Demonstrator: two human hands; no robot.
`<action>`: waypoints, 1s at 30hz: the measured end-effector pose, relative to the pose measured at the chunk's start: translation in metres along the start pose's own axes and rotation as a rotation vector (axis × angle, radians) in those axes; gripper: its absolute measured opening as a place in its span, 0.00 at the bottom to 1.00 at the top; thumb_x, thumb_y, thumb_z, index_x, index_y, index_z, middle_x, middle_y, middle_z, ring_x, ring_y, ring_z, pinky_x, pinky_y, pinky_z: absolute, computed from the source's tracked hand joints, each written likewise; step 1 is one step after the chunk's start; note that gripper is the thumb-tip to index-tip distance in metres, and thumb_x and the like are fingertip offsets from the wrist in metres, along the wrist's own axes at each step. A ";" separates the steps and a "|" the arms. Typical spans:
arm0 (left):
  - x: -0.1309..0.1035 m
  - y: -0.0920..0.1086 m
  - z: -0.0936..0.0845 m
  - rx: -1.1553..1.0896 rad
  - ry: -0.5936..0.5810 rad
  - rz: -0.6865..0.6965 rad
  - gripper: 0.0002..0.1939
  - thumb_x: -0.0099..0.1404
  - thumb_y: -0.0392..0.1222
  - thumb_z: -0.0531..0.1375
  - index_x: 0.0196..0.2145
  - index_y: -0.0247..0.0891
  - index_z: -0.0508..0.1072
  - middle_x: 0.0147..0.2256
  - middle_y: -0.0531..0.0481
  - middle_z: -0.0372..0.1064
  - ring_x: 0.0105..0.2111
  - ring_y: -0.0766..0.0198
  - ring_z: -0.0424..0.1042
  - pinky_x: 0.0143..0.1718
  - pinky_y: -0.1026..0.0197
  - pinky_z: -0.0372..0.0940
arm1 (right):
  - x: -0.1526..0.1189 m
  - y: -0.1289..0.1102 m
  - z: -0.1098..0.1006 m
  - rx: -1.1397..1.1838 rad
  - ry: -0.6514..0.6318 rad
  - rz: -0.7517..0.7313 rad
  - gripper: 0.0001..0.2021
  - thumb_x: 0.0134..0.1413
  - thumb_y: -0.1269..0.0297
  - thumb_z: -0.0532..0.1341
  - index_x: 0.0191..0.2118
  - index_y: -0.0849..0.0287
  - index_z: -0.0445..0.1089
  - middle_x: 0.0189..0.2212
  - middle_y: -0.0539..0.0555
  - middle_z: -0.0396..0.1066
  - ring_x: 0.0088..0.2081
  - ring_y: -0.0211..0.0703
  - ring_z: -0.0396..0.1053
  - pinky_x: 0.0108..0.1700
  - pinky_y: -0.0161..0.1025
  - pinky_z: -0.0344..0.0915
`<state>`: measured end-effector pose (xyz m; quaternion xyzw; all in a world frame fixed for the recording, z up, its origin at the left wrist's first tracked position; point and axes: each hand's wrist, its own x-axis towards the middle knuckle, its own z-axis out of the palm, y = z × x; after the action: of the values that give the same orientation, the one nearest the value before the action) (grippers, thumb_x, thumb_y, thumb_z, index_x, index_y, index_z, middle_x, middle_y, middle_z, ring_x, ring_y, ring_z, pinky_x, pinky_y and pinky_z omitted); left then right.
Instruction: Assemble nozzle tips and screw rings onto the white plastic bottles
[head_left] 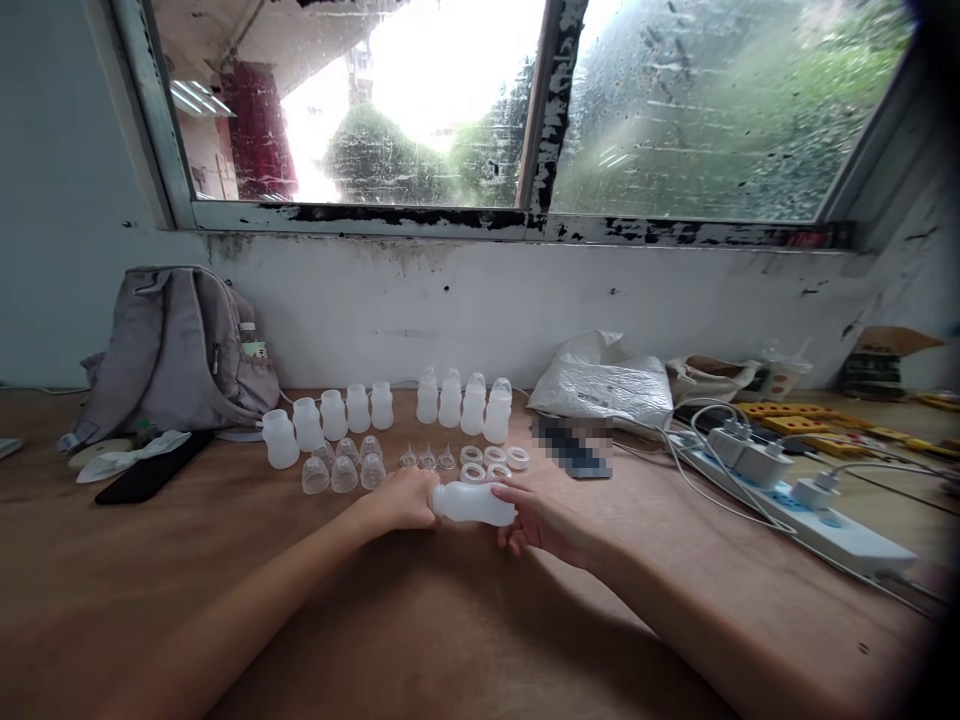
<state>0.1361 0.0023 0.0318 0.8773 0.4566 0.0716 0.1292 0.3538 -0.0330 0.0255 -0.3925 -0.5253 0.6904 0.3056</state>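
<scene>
A white translucent baby bottle (474, 504) lies sideways in the air between my hands, above the wooden table. My left hand (409, 500) is closed around its left, collar end, so that end is mostly hidden. Around its right, base end my right hand (538, 522) has its thumb on top and fingers curled below. Just beyond the bottle are several white rings (495, 455) and a few clear nipples (427, 458). Clear domed caps (344, 474) stand to the left. Behind them is a row of open bottle bodies (307, 424); capped bottles (473, 404) stand upright at the back.
A grey backpack (176, 350) leans on the wall at left, near a black phone-like slab (154, 470). To the right are a silver padded bag (604, 385), a blurred-out flat object (574, 447) and a power strip (847, 540) with plugs and trailing cables.
</scene>
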 end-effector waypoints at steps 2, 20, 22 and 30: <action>0.000 -0.001 -0.001 -0.103 0.004 -0.001 0.18 0.44 0.46 0.61 0.35 0.40 0.66 0.33 0.49 0.69 0.33 0.57 0.68 0.27 0.64 0.59 | -0.001 -0.002 0.001 -0.024 0.028 -0.119 0.17 0.45 0.63 0.59 0.44 0.54 0.60 0.34 0.51 0.64 0.27 0.35 0.65 0.27 0.32 0.62; -0.013 0.013 -0.015 -0.008 0.120 -0.075 0.22 0.64 0.53 0.37 0.51 0.38 0.48 0.45 0.41 0.63 0.39 0.55 0.68 0.36 0.58 0.57 | 0.002 -0.013 -0.002 0.380 0.179 -0.141 0.18 0.51 0.54 0.53 0.45 0.60 0.57 0.28 0.56 0.68 0.20 0.34 0.63 0.22 0.32 0.60; -0.013 0.015 -0.015 0.061 0.137 -0.052 0.24 0.61 0.57 0.41 0.49 0.38 0.52 0.44 0.42 0.64 0.38 0.53 0.68 0.34 0.58 0.58 | 0.003 -0.013 -0.003 0.433 0.184 -0.092 0.19 0.52 0.53 0.52 0.44 0.62 0.58 0.26 0.55 0.68 0.19 0.34 0.63 0.22 0.32 0.60; -0.010 0.012 -0.007 0.180 0.028 0.060 0.26 0.52 0.63 0.52 0.40 0.41 0.62 0.40 0.46 0.66 0.38 0.53 0.68 0.34 0.60 0.59 | 0.008 -0.005 -0.006 0.460 0.159 -0.056 0.18 0.52 0.51 0.50 0.40 0.61 0.59 0.23 0.53 0.67 0.18 0.34 0.62 0.21 0.31 0.59</action>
<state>0.1383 -0.0116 0.0422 0.8975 0.4366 0.0466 0.0413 0.3553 -0.0221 0.0278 -0.3508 -0.3395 0.7499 0.4464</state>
